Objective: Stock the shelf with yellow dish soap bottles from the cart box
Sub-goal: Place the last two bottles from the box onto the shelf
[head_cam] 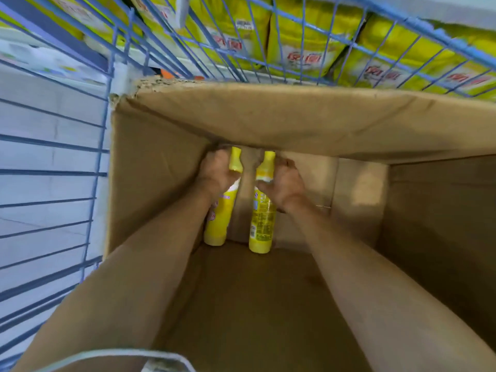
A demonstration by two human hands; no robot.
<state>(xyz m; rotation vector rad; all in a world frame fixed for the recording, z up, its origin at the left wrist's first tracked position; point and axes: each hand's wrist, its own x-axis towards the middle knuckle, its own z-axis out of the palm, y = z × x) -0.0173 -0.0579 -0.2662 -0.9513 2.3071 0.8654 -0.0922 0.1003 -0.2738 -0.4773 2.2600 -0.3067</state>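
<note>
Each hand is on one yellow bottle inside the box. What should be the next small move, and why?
Probably draw both bottles back toward the body, then lift. The left hand grips the left bottle near its neck, the right hand grips the right bottle likewise, and the box flap hangs over both caps, so a straight lift might catch it.

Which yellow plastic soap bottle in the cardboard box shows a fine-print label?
The right-hand bottle, gripped by the right hand; the left-hand bottle, in the left hand, shows pink-and-white graphics.
</note>
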